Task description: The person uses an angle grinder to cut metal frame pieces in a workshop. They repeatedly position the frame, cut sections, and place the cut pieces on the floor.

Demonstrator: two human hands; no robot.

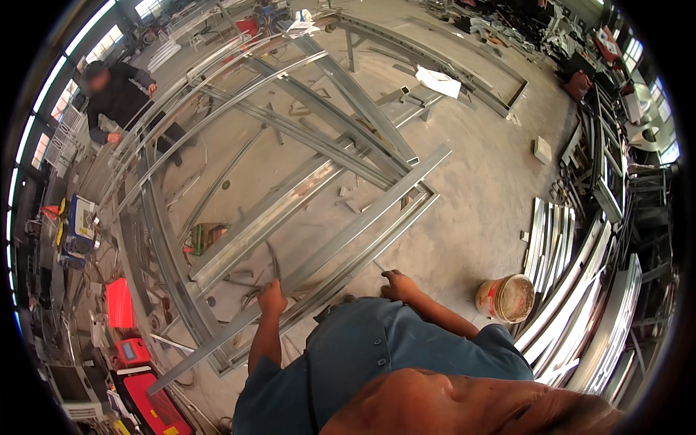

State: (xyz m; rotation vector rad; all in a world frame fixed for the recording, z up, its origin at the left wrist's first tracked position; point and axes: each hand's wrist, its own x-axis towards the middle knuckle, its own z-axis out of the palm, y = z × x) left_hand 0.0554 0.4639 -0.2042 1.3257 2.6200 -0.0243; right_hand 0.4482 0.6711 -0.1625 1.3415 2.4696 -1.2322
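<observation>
While the person bent over the concrete floor, the scene stood as follows.

Left hand: the left hand [272, 297] was closed around a thin dark curved tool [273, 259], its tip rising above the knuckles; what kind of tool could not be told.

Right hand: the right hand [397, 285] rested, fingers curled downward, on the near edge of the frame; whether it gripped anything could not be told.

Work piece: a long galvanised steel channel [341, 243] lay diagonally on the floor, running from lower left to upper right, with both hands at its near side. It formed part of a large steel frame [239, 101] of curved and straight members laid flat.

Clothing: the person wore a blue short-sleeved shirt [370, 355].

Right of the person: a stained bucket [505, 297] stood on the floor just beside a stack of steel profiles [573, 290].

Left of the person: a red case [133, 352] and other equipment lay along the frame's edge, near a green-handled tool [199, 238] inside the frame.

Far side: a co-worker in dark clothing [116, 101] leaned over the frame's far curved rail, well apart from the person.
</observation>
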